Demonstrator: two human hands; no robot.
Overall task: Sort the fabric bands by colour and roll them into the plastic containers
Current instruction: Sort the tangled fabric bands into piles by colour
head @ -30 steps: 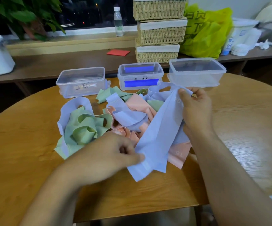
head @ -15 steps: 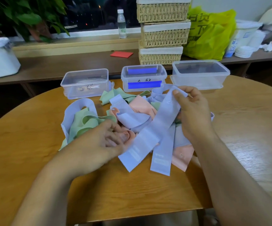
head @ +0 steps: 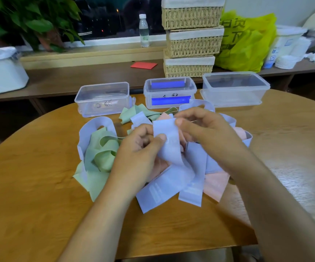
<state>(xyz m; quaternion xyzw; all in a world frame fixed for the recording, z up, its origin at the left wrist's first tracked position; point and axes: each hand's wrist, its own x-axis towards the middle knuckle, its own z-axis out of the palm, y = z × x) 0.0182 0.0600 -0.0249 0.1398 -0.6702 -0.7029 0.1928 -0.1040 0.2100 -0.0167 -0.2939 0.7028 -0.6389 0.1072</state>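
A heap of lilac, green and pink fabric bands lies in the middle of the round wooden table (head: 30, 195). Both hands hold one lilac band (head: 169, 146) above the heap. My left hand (head: 139, 154) pinches its left edge with the thumb on top. My right hand (head: 207, 133) pinches its upper end. The band's lower part hangs down onto the heap. Green bands (head: 103, 154) lie at the left, pink bands (head: 216, 183) at the right. Behind the heap stand three clear plastic containers: left (head: 103, 98), middle with blue labels (head: 169, 91), right (head: 235, 87).
A low bench behind the table carries stacked wicker baskets (head: 191, 37), a red card (head: 143, 65), a yellow-green bag (head: 245, 42), a water bottle (head: 144, 30) and a white bin (head: 0, 70). A plant (head: 30, 21) stands at the back left.
My left hand has risen from the band's lower end to its upper part. My right hand has come toward it, so both hands are close together on the band's top.
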